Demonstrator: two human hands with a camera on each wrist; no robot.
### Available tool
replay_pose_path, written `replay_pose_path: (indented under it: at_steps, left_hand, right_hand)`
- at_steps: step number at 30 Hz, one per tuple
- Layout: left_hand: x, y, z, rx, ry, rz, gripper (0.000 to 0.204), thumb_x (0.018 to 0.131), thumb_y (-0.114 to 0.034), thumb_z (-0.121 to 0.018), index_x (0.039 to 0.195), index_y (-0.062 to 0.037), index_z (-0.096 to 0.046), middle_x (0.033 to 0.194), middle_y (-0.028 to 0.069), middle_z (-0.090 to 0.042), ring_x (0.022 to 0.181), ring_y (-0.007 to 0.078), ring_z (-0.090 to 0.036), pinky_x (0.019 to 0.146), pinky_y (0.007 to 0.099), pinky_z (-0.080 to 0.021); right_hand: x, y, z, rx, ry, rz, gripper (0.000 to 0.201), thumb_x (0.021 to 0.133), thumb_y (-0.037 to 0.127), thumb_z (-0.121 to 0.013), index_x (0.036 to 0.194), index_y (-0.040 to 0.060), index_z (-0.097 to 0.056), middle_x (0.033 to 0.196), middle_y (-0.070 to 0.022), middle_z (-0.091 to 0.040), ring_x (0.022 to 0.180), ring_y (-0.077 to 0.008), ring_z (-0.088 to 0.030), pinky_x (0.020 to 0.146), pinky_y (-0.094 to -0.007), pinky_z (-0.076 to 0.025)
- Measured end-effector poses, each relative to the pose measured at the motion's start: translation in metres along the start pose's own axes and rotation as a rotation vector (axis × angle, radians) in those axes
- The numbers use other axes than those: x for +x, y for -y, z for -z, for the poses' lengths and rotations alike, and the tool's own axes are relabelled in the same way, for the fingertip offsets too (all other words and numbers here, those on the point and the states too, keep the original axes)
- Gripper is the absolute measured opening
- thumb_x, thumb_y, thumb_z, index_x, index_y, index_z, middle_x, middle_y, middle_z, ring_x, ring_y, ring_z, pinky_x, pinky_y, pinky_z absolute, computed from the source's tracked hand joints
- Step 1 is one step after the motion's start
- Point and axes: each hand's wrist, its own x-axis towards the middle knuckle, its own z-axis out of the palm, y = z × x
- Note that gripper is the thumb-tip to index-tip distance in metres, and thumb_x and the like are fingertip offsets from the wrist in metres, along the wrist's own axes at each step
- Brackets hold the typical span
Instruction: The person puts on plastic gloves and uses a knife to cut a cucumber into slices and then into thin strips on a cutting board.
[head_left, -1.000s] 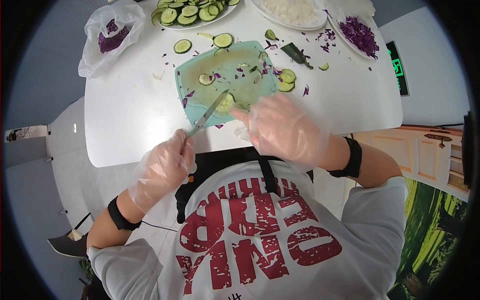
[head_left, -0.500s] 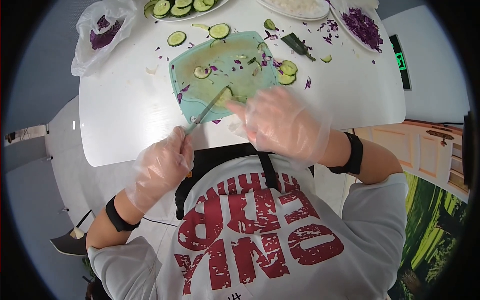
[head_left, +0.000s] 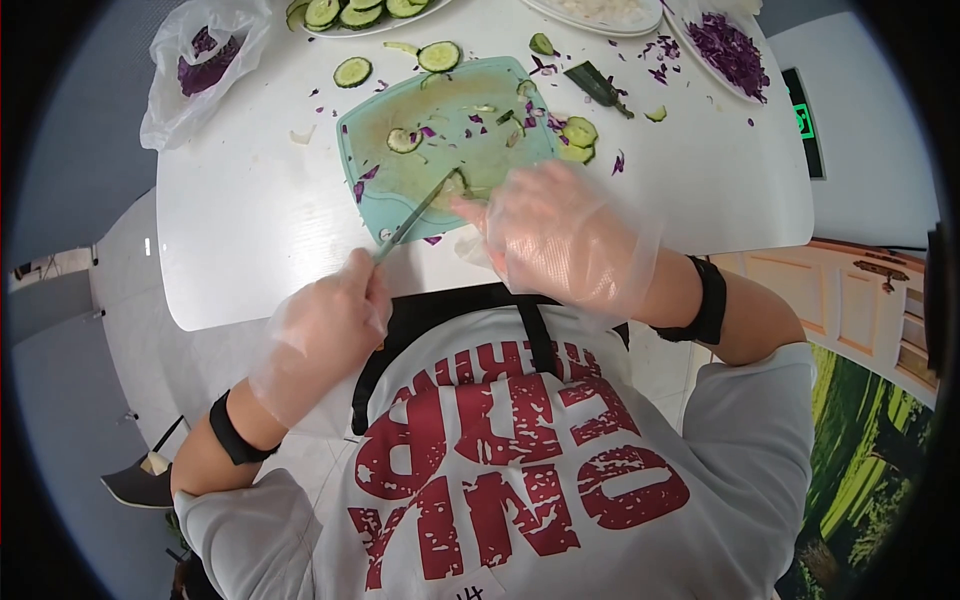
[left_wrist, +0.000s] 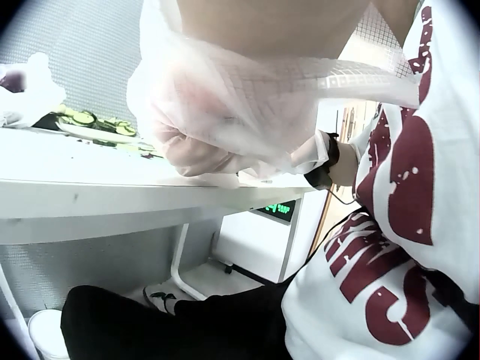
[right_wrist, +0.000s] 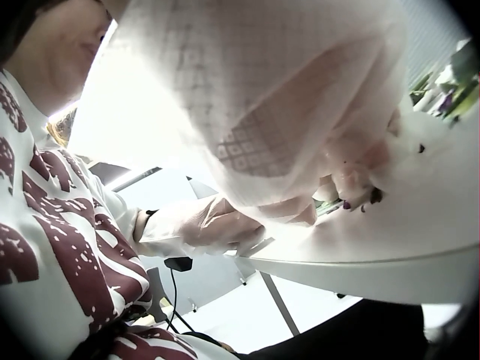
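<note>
Both hands wear clear plastic gloves. In the head view my left hand [head_left: 335,305] grips the handle of a knife [head_left: 412,220], whose blade slants over the lower part of a green cutting board [head_left: 445,105]. A cucumber slice [head_left: 450,191] lies by the blade tip. From the other side, my right hand [head_left: 560,228] holds that slice at its edge with thumb and fingertips. The curled left hand [left_wrist: 225,120] fills the left wrist view and hides the knife there. In the right wrist view the right fingertips [right_wrist: 356,176] are low over the board, with cucumber bits beside them.
Loose cucumber slices [head_left: 578,133], a cucumber end [head_left: 595,87] and purple cabbage shreds lie around the board on the white table [head_left: 250,230]. At the back stand plates of cucumber slices [head_left: 365,14], white shreds [head_left: 605,12] and shredded cabbage [head_left: 728,55]. A plastic bag [head_left: 165,110] holds cabbage.
The knife tip stays by the cucumber slice, with its blade tilted more edge-on. The right hand shifts slightly toward the board. The whole head view has moved a little.
</note>
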Motion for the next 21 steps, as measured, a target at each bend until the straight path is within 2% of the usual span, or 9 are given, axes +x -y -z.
replay_pose_path:
  at_steps: [2, 4, 11, 14, 16, 17, 19, 20, 21]
  left_hand:
    - [-0.002, 0.003, -0.001, 0.018, 0.022, 0.018, 0.016, 0.097, -0.016, -0.057, 0.102, -0.0008, -0.059, 0.065, 0.0229, -0.062, 0.061, 0.0427, -0.063, 0.054, 0.052, -0.049]
    - [-0.003, 0.001, -0.001, 0.005, -0.078, -0.035, 0.016, 0.097, -0.017, -0.056, 0.092, -0.0014, -0.054, 0.059, 0.02, -0.062, 0.054, 0.0403, -0.063, 0.05, 0.0486, -0.051]
    - [0.014, 0.004, -0.015, -0.044, -0.131, -0.014, 0.013, 0.098, -0.013, -0.054, 0.098, -0.0005, -0.057, 0.064, 0.023, -0.062, 0.059, 0.0416, -0.063, 0.054, 0.05, -0.049]
    - [0.008, 0.013, -0.015, -0.171, -0.154, -0.022, 0.011, 0.099, -0.012, -0.053, 0.097, -0.0022, -0.056, 0.062, 0.0218, -0.059, 0.055, 0.0389, -0.062, 0.052, 0.0469, -0.048]
    - [0.004, 0.015, -0.008, -0.361, -0.069, 0.076, 0.01, 0.099, -0.014, -0.054, 0.097, -0.0042, -0.055, 0.06, 0.0193, -0.057, 0.053, 0.0355, -0.061, 0.051, 0.0436, -0.047]
    - [0.002, 0.013, -0.003, -0.361, -0.073, 0.074, 0.01, 0.099, -0.014, -0.054, 0.097, -0.0042, -0.055, 0.06, 0.0193, -0.057, 0.053, 0.0355, -0.061, 0.051, 0.0436, -0.047]
    - [-0.002, 0.01, 0.006, -0.316, -0.105, 0.063, 0.01, 0.099, -0.015, -0.056, 0.097, -0.0056, -0.056, 0.062, 0.0177, -0.056, 0.056, 0.0361, -0.06, 0.053, 0.0423, -0.047]
    - [-0.002, 0.012, 0.004, -0.316, -0.108, 0.063, 0.01, 0.099, -0.015, -0.056, 0.097, -0.0056, -0.056, 0.062, 0.0177, -0.056, 0.056, 0.0361, -0.06, 0.053, 0.0423, -0.047]
    - [-0.002, 0.015, 0.002, -0.19, -0.209, -0.022, 0.008, 0.097, -0.014, -0.058, 0.097, -0.0059, -0.058, 0.066, 0.0183, -0.059, 0.059, 0.0373, -0.062, 0.054, 0.0437, -0.048]
  right_hand:
    - [-0.001, 0.0, 0.0, 0.0, -0.004, -0.005, 0.047, 0.086, 0.017, -0.065, 0.133, 0.0091, -0.066, 0.074, 0.0003, -0.057, 0.085, -0.0191, -0.055, 0.079, -0.036, -0.041]
    - [-0.001, 0.001, 0.001, 0.005, -0.009, 0.006, 0.047, 0.087, 0.017, -0.065, 0.133, 0.0093, -0.065, 0.076, 0.0007, -0.058, 0.086, -0.0185, -0.054, 0.08, -0.0359, -0.041]
    - [0.0, 0.004, 0.002, -0.015, 0.028, -0.026, 0.044, 0.087, 0.02, -0.066, 0.13, 0.0098, -0.067, 0.076, -0.0006, -0.059, 0.086, -0.0189, -0.055, 0.08, -0.0357, -0.041]
    - [0.006, 0.005, 0.01, -0.033, 0.061, -0.045, 0.043, 0.087, 0.023, -0.066, 0.128, 0.0104, -0.068, 0.077, -0.0029, -0.06, 0.082, -0.0219, -0.056, 0.075, -0.0378, -0.043]
    - [0.013, 0.005, 0.021, 0.061, 0.264, -0.195, 0.041, 0.086, 0.02, -0.068, 0.125, 0.01, -0.069, 0.077, -0.0053, -0.06, 0.079, -0.0257, -0.057, 0.07, -0.0416, -0.045]
    - [0.012, 0.002, 0.021, 0.057, 0.262, -0.194, 0.041, 0.086, 0.02, -0.068, 0.125, 0.01, -0.069, 0.077, -0.0053, -0.06, 0.079, -0.0257, -0.057, 0.07, -0.0416, -0.045]
    - [0.006, -0.006, 0.02, 0.091, -0.025, -0.149, 0.038, 0.083, 0.016, -0.071, 0.12, 0.008, -0.07, 0.078, -0.0077, -0.06, 0.078, -0.0285, -0.058, 0.07, -0.043, -0.047]
    - [0.007, -0.011, 0.021, 0.088, -0.026, -0.147, 0.038, 0.083, 0.016, -0.071, 0.12, 0.008, -0.07, 0.078, -0.0077, -0.06, 0.078, -0.0285, -0.058, 0.07, -0.043, -0.047]
    - [0.009, -0.017, 0.023, 0.097, -0.252, -0.093, 0.027, 0.082, 0.014, -0.069, 0.108, 0.0057, -0.072, 0.077, -0.0097, -0.062, 0.076, -0.0299, -0.06, 0.069, -0.0436, -0.049]
